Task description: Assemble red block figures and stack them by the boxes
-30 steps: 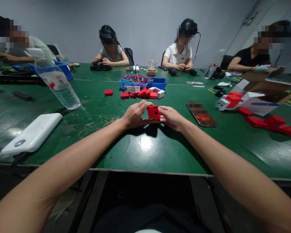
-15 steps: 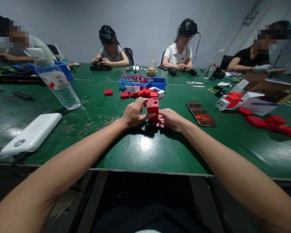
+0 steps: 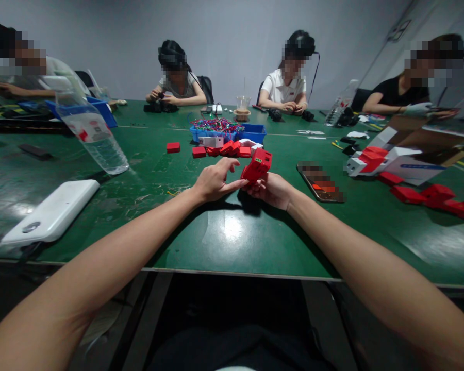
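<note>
A red plastic casing (image 3: 257,164) with a short row of small green slots and a dark opening on its end is held tilted in front of me. My right hand (image 3: 272,188) grips its lower part from the right, the fingers curled beneath it. On the other side my left hand (image 3: 215,181) has its thumb and index finger spread apart. The thumb tip reaches the casing's lower left; whether it touches cannot be told. Just beyond lie several more red casings (image 3: 228,149) and a white casing (image 3: 211,142).
Blue bins (image 3: 252,134) hold tangled coloured wires (image 3: 215,125). At left are a water bottle (image 3: 96,136) and a white power bank-like device (image 3: 56,210). A phone (image 3: 319,181), a cardboard box (image 3: 429,139) and red casings (image 3: 436,195) lie right. Several people sit around the green table (image 3: 232,247).
The red casing has tipped to the right and shifted that way in my right hand. My left index finger has come off it, leaving a gap between finger and thumb.
</note>
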Demonstrator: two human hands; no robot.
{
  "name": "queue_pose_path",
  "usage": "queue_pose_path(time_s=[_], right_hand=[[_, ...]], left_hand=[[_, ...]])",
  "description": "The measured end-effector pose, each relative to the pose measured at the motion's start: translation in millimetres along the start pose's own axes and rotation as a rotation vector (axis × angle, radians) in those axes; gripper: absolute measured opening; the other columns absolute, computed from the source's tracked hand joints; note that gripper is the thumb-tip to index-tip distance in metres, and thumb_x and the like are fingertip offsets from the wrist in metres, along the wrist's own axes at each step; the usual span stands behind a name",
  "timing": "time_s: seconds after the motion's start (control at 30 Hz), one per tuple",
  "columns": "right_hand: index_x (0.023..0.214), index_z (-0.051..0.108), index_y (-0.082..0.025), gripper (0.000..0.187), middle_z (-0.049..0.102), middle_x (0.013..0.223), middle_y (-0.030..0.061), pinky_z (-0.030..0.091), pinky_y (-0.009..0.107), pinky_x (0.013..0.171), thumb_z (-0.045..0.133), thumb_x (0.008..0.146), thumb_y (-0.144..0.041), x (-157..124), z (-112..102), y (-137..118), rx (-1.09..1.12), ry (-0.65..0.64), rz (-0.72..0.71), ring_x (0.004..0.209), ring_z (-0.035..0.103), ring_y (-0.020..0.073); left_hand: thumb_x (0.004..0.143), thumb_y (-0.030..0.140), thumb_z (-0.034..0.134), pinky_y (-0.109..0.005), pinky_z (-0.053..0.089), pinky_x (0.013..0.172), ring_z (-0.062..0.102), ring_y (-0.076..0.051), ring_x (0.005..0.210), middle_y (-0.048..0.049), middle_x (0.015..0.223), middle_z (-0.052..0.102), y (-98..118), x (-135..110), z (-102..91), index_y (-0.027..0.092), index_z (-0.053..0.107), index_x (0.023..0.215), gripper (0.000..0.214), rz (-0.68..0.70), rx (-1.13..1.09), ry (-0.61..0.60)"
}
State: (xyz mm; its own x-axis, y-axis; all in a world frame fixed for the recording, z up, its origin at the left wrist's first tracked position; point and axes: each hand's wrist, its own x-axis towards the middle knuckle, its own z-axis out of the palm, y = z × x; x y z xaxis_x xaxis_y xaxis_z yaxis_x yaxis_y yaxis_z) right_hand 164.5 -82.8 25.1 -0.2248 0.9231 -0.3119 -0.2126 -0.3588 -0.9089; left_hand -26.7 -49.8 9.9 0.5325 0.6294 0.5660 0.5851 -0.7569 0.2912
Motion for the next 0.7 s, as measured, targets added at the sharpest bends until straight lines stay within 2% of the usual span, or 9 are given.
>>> queue_pose_path(time_s=[0.2, 0.3, 0.37, 0.47, 0.6, 0.7], right_hand=[[0.081, 0.066, -0.016, 0.025, 0.069, 0.069, 0.0044, 0.05, 0.021, 0.054, 0.044, 0.093, -0.015, -2, 2, 2, 0.102, 0.03, -0.045, 0.057, 0.061, 0.0112], [0.083, 0.064, -0.016, 0.016, 0.068, 0.07, 0.0008, 0.05, 0.02, 0.053, 0.055, 0.093, -0.025, 1, 2, 5, 0.134, 0.015, -0.101, 0.055, 0.059, 0.0091], [0.086, 0.064, -0.017, 0.011, 0.068, 0.071, -0.0009, 0.051, 0.02, 0.055, 0.068, 0.085, -0.027, 3, 0, 6, 0.146, -0.003, -0.153, 0.056, 0.059, 0.0087], [0.09, 0.062, -0.017, 0.027, 0.069, 0.073, -0.001, 0.053, 0.023, 0.059, 0.081, 0.071, -0.021, 6, -4, 7, 0.141, 0.013, -0.22, 0.058, 0.061, 0.0102], [0.09, 0.061, -0.017, 0.042, 0.069, 0.072, -0.001, 0.055, 0.028, 0.063, 0.086, 0.057, -0.014, 10, -8, 8, 0.145, 0.064, -0.306, 0.061, 0.063, 0.0125], [0.088, 0.059, -0.017, 0.048, 0.071, 0.075, -0.0009, 0.055, 0.028, 0.066, 0.088, 0.049, -0.013, 12, -7, 9, 0.161, 0.097, -0.36, 0.065, 0.065, 0.0131]], left_hand=[[0.083, 0.058, 0.059, -0.027, 0.046, 0.065, 0.059, -0.015, 0.072, -0.0072, 0.101, 0.064, -3, 0, 1.7, 0.015, 0.052, 0.118, 0.055, -0.002, 0.023, -0.052], [0.081, 0.053, 0.064, -0.027, 0.045, 0.064, 0.061, -0.016, 0.075, -0.0081, 0.105, 0.064, -4, 0, 1.8, 0.015, 0.052, 0.12, 0.056, 0.001, 0.035, -0.097], [0.079, 0.053, 0.067, -0.027, 0.045, 0.064, 0.063, -0.017, 0.078, -0.0083, 0.107, 0.064, -5, 0, 1.4, 0.016, 0.05, 0.122, 0.059, 0.007, 0.029, -0.131], [0.074, 0.054, 0.07, -0.028, 0.047, 0.068, 0.064, -0.019, 0.084, -0.0082, 0.11, 0.064, -4, 0, 0.2, 0.017, 0.048, 0.125, 0.067, 0.025, 0.018, -0.175], [0.068, 0.061, 0.073, -0.032, 0.049, 0.076, 0.065, -0.023, 0.094, -0.009, 0.112, 0.064, -2, 0, -1.4, 0.016, 0.047, 0.128, 0.079, 0.03, 0.004, -0.226], [0.069, 0.062, 0.072, -0.034, 0.05, 0.08, 0.065, -0.025, 0.098, -0.0098, 0.113, 0.064, -1, 0, -2.0, 0.016, 0.045, 0.13, 0.081, 0.018, -0.005, -0.243]])
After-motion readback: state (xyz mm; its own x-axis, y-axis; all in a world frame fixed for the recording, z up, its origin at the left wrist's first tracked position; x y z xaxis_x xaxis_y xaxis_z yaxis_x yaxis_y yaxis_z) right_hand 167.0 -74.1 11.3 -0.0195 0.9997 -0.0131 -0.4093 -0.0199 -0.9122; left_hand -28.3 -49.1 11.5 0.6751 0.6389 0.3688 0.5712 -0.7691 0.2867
